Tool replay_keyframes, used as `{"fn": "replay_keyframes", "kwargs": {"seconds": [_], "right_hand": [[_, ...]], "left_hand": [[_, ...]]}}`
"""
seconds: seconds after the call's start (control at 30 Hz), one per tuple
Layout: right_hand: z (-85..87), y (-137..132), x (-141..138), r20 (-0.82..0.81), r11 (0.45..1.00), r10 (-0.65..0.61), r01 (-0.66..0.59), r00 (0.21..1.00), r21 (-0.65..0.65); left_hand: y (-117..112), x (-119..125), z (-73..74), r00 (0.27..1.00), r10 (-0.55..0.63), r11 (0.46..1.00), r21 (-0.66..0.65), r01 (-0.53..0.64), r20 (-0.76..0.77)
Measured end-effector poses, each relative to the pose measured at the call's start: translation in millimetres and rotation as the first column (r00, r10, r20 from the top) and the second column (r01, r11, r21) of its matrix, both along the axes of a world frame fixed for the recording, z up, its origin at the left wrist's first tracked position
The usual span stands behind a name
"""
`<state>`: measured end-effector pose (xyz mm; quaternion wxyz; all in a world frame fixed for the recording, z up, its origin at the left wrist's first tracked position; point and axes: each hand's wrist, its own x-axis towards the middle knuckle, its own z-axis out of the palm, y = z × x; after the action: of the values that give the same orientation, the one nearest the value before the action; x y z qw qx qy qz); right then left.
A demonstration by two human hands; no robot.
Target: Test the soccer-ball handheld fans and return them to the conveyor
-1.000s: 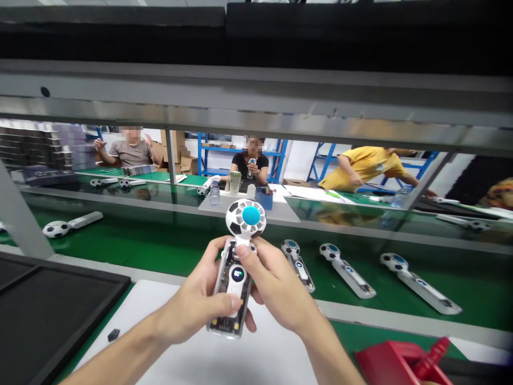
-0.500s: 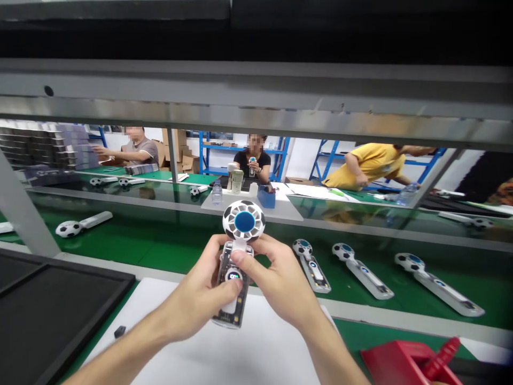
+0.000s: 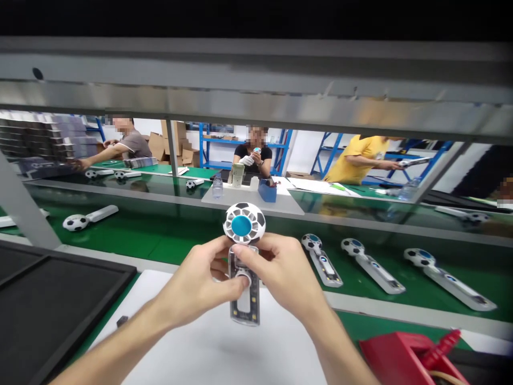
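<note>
Both my hands hold a handheld fan (image 3: 251, 315) upright over the white sheet. Its round head is patterned like a soccer ball with a blue centre, and the handle has a clear front. My left hand (image 3: 188, 289) is closed around the handle's left side, its thumb pressed on the round button area and hiding the display. From the right, my right hand (image 3: 288, 275) grips the handle's top, thumb across the front just below the head. The fingers behind the handle are partly hidden. Right of my hands, three similar fans (image 3: 372, 272) lie on the green belt (image 3: 160, 240).
At left is a black tray (image 3: 60, 315), with a small black piece (image 3: 122, 321) beside it on the white sheet (image 3: 180, 353). A red bin (image 3: 395, 353) stands lower right. Overhead runs a shelf beam (image 3: 240, 69). Several people work across the belt.
My left thumb has slid up over the display, which showed lit digits before. The fan is straighter now. Fans on the belt have shifted slightly right. The person in yellow now holds up a flat object.
</note>
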<state>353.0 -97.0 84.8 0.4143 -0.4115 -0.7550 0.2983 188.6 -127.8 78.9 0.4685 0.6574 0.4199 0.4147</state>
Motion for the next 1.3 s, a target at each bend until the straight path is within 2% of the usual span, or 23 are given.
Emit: {"fn": "replay_keyframes", "kwargs": {"seconds": [0.17, 0.37, 0.47, 0.57, 0.73, 0.87, 0.93, 1.07, 1.3], "right_hand": [[-7.7, 1.6, -7.4, -0.007, 0.991, -0.118, 0.118, 0.993, 0.065], [-11.5, -0.8, -13.7, -0.053, 0.966, -0.217, 0.222, 0.975, 0.131], [-11.3, -3.9, -15.3, -0.078, 0.948, -0.251, 0.261, 0.965, 0.179], [-11.0, -6.1, -16.0, -0.103, 0.951, -0.23, 0.246, 0.968, 0.189], [-11.6, -5.5, -16.1, -0.23, 0.982, -0.142, 0.167, 0.963, 0.093], [-11.5, -3.7, -16.4, -0.341, 0.99, -0.111, 0.133, 0.933, 0.041], [-11.0, -2.5, -16.4, -0.38, 0.991, -0.122, 0.135, 0.917, 0.005], [-10.8, 2.7, -15.2, -0.437, 0.99, -0.136, 0.104, 0.889, -0.098], [-14.0, 9.7, -15.2, -0.481, 0.974, -0.164, 0.063, 0.861, -0.218]], "left_hand": [[2.8, 3.7, -5.1, 0.999, 0.033, 0.999, 0.007, -0.033, 0.001], [2.8, 2.3, -8.9, 0.997, 0.063, 0.994, 0.097, -0.058, -0.047], [1.1, 1.8, -8.9, 0.997, 0.065, 0.99, 0.127, -0.058, -0.044], [1.0, 0.4, -7.4, 0.998, 0.047, 0.99, 0.136, -0.041, -0.042], [0.2, -2.7, 1.1, 0.999, -0.014, 0.989, 0.143, 0.02, -0.048], [-3.2, -5.1, 9.7, 0.981, -0.099, 0.995, -0.016, 0.098, -0.168], [-3.8, -7.4, 11.7, 0.973, -0.141, 0.989, -0.078, 0.129, -0.181], [-1.6, -13.4, 8.4, 0.964, -0.235, 0.967, -0.133, 0.219, -0.122], [1.9, -15.0, -4.9, 0.969, -0.239, 0.966, -0.12, 0.23, -0.061]]}}
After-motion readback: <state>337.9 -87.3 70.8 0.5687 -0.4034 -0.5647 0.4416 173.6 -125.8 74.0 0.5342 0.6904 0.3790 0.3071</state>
